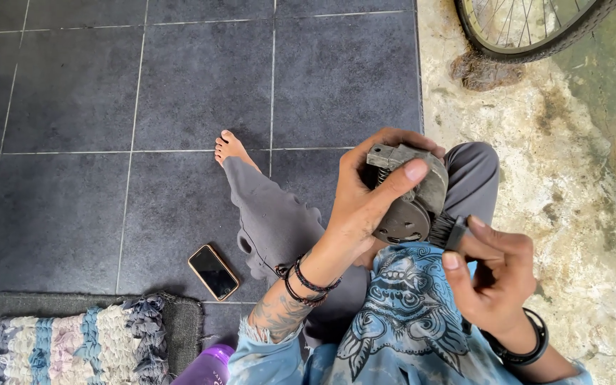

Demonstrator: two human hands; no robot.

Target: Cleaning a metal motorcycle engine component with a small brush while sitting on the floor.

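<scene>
Left hand (365, 196) gripping grey metal part (411, 192); right hand (497, 274) pinching black brush (447, 232) against it, above tiled floor (108, 142).

left hand (361, 196) gripping metal part (411, 192) (brush (445, 230) touching)

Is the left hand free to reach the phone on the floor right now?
Probably not as things stand: the left hand is wrapped around the round metal part that the right hand brushes. The phone lies unobstructed on the tiles beside the leg.
</scene>
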